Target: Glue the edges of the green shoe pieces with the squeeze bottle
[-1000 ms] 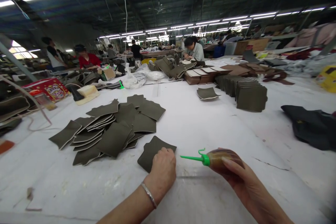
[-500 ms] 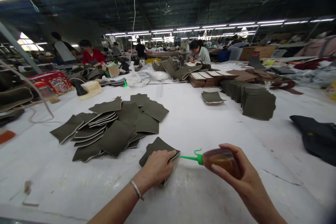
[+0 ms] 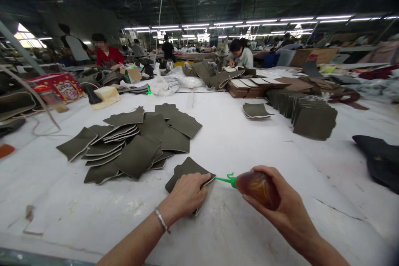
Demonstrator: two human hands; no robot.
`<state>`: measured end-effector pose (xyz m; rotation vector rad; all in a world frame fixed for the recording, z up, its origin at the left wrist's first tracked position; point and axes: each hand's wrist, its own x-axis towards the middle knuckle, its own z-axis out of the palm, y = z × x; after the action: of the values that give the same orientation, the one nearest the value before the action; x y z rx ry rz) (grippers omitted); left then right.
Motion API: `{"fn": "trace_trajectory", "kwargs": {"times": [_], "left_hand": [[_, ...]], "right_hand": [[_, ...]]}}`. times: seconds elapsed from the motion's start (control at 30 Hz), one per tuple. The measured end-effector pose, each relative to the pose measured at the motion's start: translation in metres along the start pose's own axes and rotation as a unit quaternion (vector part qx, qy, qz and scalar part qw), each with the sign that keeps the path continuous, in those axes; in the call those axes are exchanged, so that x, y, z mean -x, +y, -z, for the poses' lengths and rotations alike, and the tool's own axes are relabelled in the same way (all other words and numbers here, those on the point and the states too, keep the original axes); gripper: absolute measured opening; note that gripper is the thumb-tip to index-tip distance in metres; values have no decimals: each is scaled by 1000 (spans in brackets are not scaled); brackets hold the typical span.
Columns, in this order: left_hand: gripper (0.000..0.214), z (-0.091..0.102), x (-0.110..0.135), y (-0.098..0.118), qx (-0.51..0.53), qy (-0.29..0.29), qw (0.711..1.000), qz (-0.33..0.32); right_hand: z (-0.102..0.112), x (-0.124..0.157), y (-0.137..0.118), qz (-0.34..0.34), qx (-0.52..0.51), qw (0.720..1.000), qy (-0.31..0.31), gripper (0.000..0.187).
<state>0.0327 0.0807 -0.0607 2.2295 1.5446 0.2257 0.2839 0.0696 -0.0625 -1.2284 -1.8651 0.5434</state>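
Observation:
My right hand [image 3: 285, 201] is wrapped around a soft squeeze bottle [image 3: 258, 189] of amber-brown liquid, tipped nearly level. Its thin green nozzle [image 3: 222, 179] points left, the tip at the right corner of a dark olive, leather-like piece [image 3: 186, 168]. On that piece rests my left hand [image 3: 187, 193], index finger stretched along the edge near the tip and the other fingers curled; the thumb is hidden. A paler face shows below the edge, beside the left fingers. Up and to the left lies a loose heap of similar olive pieces [image 3: 141, 149].
A row of olive pieces [image 3: 314, 120] stands at the right, near a small stack [image 3: 256, 110]. Brown pieces [image 3: 238, 89] and plastic bags [image 3: 165, 85] lie farther back. A dark cloth item [image 3: 377, 158] sits at the right edge. Several people work beyond the table.
The nozzle tip has shifted slightly right and up along the piece's edge. The bottle's body has turned a little in my right hand. My left hand stays on the piece.

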Motion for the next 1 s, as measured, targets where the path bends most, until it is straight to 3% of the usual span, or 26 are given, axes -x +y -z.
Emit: {"fn": "trace_trajectory", "kwargs": {"times": [0.27,0.43,0.6,0.8,1.0], "left_hand": [[43,-3,1,3,-21,-5,1000,17],[41,-3,2,5,-41,-9,999,23],[37,-3,2,8,-67,-15,997,28],[40,-3,3,10,-75,-19,997,25],[40,-4,3,10,-76,-22,996,29]], "right_hand": [[1,-1,1,9,-10,999,-46,41],[2,-2,2,20,7,1000,-21,40],[3,-2,0,32,-4,998,-54,37],[3,-3,6,15,-5,999,-36,39],[4,-3,6,7,-33,997,-69,38]]}}
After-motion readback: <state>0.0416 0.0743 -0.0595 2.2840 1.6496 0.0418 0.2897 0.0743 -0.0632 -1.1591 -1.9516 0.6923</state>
